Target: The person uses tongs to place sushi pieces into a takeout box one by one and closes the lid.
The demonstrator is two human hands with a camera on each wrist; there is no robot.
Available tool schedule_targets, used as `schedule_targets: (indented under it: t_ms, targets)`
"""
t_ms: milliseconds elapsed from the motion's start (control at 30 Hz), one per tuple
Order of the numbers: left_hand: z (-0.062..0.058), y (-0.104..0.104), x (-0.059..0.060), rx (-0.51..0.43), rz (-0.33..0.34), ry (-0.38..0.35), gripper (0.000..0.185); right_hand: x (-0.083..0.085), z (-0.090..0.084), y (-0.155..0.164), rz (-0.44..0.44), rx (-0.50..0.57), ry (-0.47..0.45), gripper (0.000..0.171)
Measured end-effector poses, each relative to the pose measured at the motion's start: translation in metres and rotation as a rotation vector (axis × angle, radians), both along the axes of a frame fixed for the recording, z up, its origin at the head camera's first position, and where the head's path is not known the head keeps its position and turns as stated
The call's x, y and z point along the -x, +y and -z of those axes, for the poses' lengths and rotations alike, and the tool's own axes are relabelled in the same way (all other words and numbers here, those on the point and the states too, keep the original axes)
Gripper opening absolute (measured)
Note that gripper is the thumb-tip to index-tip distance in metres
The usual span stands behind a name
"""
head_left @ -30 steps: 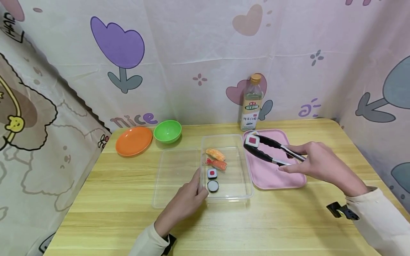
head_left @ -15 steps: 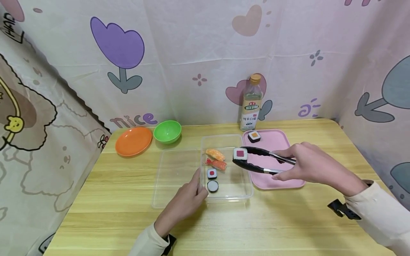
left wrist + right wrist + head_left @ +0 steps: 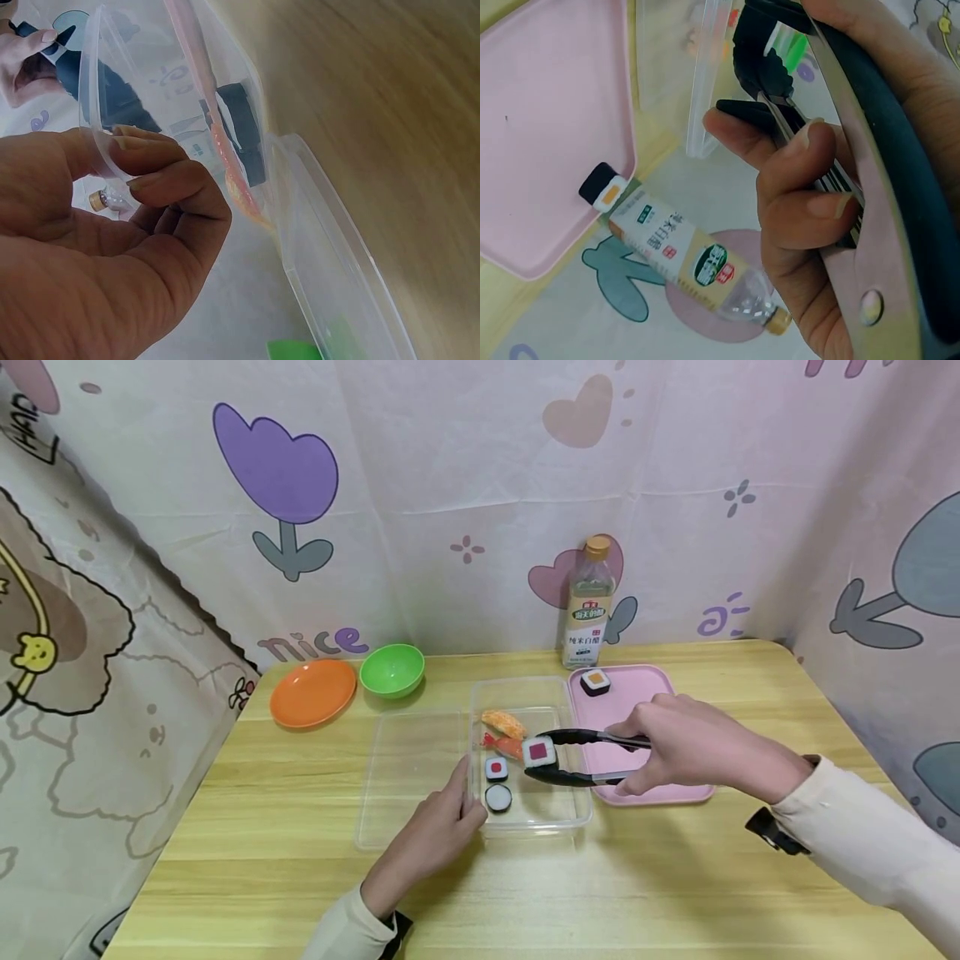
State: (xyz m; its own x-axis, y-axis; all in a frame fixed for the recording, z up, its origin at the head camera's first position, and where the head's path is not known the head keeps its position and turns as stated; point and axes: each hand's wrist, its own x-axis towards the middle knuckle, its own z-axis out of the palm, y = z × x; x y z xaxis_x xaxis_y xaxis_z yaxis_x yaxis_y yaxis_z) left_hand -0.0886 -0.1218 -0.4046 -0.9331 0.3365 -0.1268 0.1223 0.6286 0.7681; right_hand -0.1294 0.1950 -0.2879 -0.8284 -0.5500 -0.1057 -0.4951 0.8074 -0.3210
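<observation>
White roll, dark-red centre [image 3: 539, 751]: one, centre of frame, over the see-through box [image 3: 543, 822]; I see the black tongs' [image 3: 581, 737] tips clamping it.
Right hand [image 3: 678, 743]: curled round the tongs, their two arms apart.
Left hand [image 3: 435, 827]: thumb and fingers pinching the box's left rim.
Boxed sushi: I count four, orange piece [image 3: 504, 723], shrimp [image 3: 501, 744], square roll [image 3: 496, 768], round roll [image 3: 498, 797].
Pink tray [image 3: 630, 689]: one orange-centred roll [image 3: 595, 682], upper-left corner.
Edges: box's right rim just beside the tray.
Room: box floor right of the four.

Pink tray [image 3: 617, 703] partly hidden behind right hand [image 3: 686, 745]; green bowl [image 3: 291, 350] cut off by left wrist view's bottom edge.
</observation>
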Motion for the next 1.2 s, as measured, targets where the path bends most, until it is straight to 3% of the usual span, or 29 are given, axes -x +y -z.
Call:
schedule_targets:
  t_ms: [567, 867, 1000, 1200]
  targets:
    - [0.000, 0.000, -0.001, 0.002, 0.004, 0.003, 0.073, 0.008, 0.002, -0.026, -0.096, -0.100, -0.019, 0.053]
    - [0.000, 0.000, -0.002, 0.006, -0.002, -0.002, 0.074, 0.009, 0.003, -0.032, -0.106, -0.134, -0.011, 0.031]
    - [-0.001, 0.000, -0.002, 0.011, -0.004, -0.002, 0.075, 0.010, 0.003, -0.033, -0.086, -0.139, -0.020, 0.030]
    - [0.000, 0.000, -0.001, 0.015, -0.009, 0.001, 0.075, 0.013, 0.002, -0.030, -0.069, -0.128, -0.034, 0.042]
